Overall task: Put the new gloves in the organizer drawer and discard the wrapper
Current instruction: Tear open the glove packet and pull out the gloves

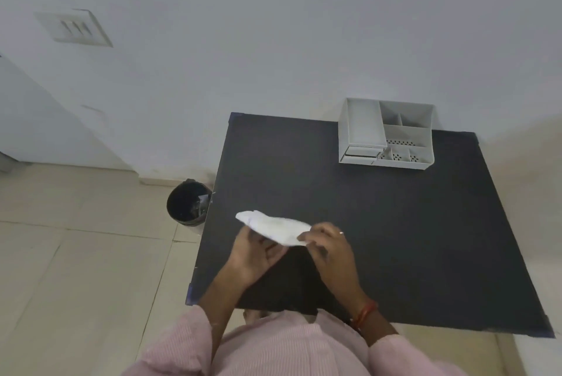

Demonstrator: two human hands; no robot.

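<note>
A flat white packet of gloves (273, 226) is held above the near left part of the black table (380, 223). My left hand (254, 254) supports it from below with fingers curled on its underside. My right hand (330, 243) pinches its right end. A grey plastic organizer (386, 137) with several compartments stands at the table's far right; its small drawer (360, 154) sits at the lower left front, slightly pulled out. A black waste bin (188, 202) stands on the floor beside the table's left edge.
A white wall rises right behind the table and the organizer. Beige floor tiles (76, 254) spread to the left. The bin holds some scraps. My pink sleeves fill the bottom of the view.
</note>
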